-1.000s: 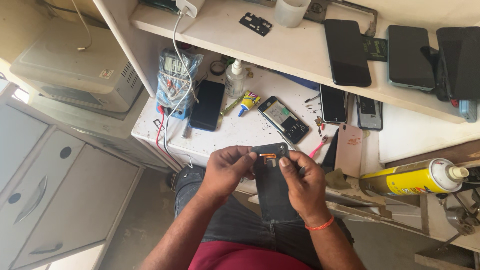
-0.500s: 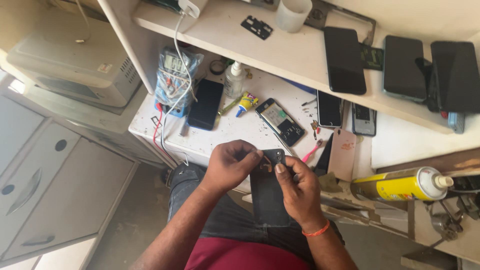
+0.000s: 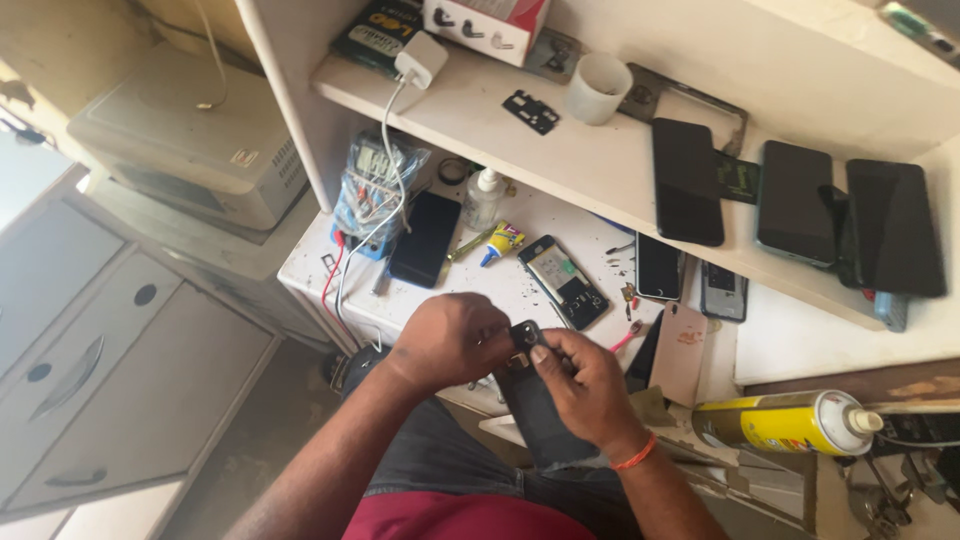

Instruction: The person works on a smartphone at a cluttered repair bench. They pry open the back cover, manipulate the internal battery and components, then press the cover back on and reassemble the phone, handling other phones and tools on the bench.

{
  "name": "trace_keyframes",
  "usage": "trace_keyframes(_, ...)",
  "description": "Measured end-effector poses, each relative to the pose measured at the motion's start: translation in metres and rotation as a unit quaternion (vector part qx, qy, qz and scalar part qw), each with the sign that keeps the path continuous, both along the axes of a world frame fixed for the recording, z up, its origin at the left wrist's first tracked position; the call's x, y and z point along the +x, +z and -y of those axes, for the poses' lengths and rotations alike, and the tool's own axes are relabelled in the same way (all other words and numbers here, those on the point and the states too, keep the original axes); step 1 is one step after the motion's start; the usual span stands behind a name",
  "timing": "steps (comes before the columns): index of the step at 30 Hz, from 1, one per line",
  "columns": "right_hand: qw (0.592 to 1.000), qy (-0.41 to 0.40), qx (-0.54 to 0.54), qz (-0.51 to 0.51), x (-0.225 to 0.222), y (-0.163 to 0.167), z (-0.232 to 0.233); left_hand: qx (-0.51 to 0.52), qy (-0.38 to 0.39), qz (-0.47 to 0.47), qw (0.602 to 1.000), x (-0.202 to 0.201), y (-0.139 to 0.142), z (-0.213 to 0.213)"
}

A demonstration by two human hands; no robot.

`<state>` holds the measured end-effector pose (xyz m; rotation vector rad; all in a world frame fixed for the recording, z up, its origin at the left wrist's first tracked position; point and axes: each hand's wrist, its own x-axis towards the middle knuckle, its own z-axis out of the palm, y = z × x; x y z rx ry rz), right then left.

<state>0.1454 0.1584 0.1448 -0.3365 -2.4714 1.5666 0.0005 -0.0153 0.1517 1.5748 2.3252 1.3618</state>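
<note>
While I sit at the white worktop (image 3: pixel 520 290), both my hands are closed on a dark phone (image 3: pixel 540 410) that I hold over my lap, just in front of the worktop's near edge; my left hand (image 3: pixel 450 340) pinches the phone's top end with its fingers (image 3: pixel 497 343) curled tight, and my right hand (image 3: pixel 585 385), with an orange band (image 3: pixel 636 454) at the wrist, grips the same end from the other side, its fingers (image 3: pixel 545 352) pressed on the top corner; the two hands touch each other there, and the rest of the phone hangs down towards my knees, partly hidden by my right hand; what exactly sits under my fingertips is too small to tell. On the worktop beyond my hands lie an opened phone (image 3: pixel 563 283) with its insides showing, a black phone (image 3: pixel 426 238) lying flat, a small yellow glue tube (image 3: pixel 502 243), and a clear squeeze bottle (image 3: pixel 484 198); a multimeter wrapped in plastic (image 3: pixel 375 190) stands at the left end with red leads (image 3: pixel 333 275) trailing over the edge; a pink phone back cover (image 3: pixel 681 352) leans just to the right of my right hand. A yellow spray can (image 3: pixel 785 422) lies on its side further right. On the shelf (image 3: pixel 480 110) above rest a white cup (image 3: pixel 598 88), a white charger (image 3: pixel 421 60) with its cable hanging down, and several dark phones (image 3: pixel 688 182) laid side by side.
</note>
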Motion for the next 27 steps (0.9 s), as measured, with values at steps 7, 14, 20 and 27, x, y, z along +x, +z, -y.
trace_keyframes(7, 0.999, -0.043, 0.003, 0.0, 0.005, 0.005, -0.004, 0.059, 0.017, -0.069, 0.996, -0.012, -0.018, -0.006)
trace_keyframes(14, 0.99, -0.116, -0.035, -0.077, 0.026, 0.023, -0.011, 0.137, 0.152, 0.198, 0.958, -0.037, -0.073, 0.017)
trace_keyframes(20, 0.989, -0.109, -0.05, -0.082, 0.025, 0.024, -0.01, 0.154, 0.093, 0.442, 0.879, 0.008, -0.074, -0.001)
trace_keyframes(27, 0.994, -0.07, -0.044, -0.068, 0.021, 0.027, -0.009, 0.118, -0.008, 0.287, 0.951, 0.015, 0.014, -0.011)
